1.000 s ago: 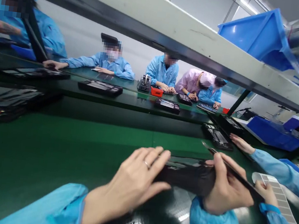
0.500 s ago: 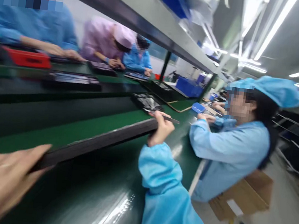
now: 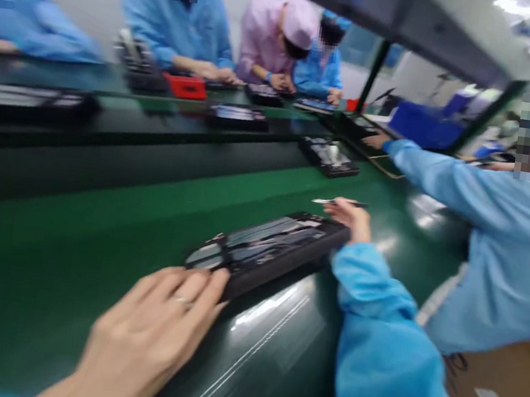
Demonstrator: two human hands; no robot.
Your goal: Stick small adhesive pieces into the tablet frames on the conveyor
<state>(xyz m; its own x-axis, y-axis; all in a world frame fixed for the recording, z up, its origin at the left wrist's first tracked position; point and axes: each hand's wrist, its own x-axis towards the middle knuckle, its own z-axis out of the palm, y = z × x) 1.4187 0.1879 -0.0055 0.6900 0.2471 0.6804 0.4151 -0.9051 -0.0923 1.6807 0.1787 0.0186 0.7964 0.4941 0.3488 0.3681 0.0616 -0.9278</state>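
A flat black tray-like device [image 3: 269, 244] with grey parts on its top lies near the front edge of the green bench [image 3: 98, 223]. My left hand [image 3: 152, 333], a ring on one finger, grips its near left end with the fingers laid over the edge. My right hand [image 3: 352, 219] holds the far right end of the black device and also pinches a thin metal tool [image 3: 339, 202] that points left. The picture is smeared by motion.
A co-worker in a light blue coat [image 3: 495, 252] sits close on my right, an arm stretched to the bench. Several people in blue and pink coats work across the line. More black devices [image 3: 331, 156], a red box [image 3: 185, 86] and blue bins [image 3: 419, 124] lie beyond.
The view has swung back left and down. The black device, held edge-on above the bench before, now lies flatter with its top showing, both hands still at its ends.
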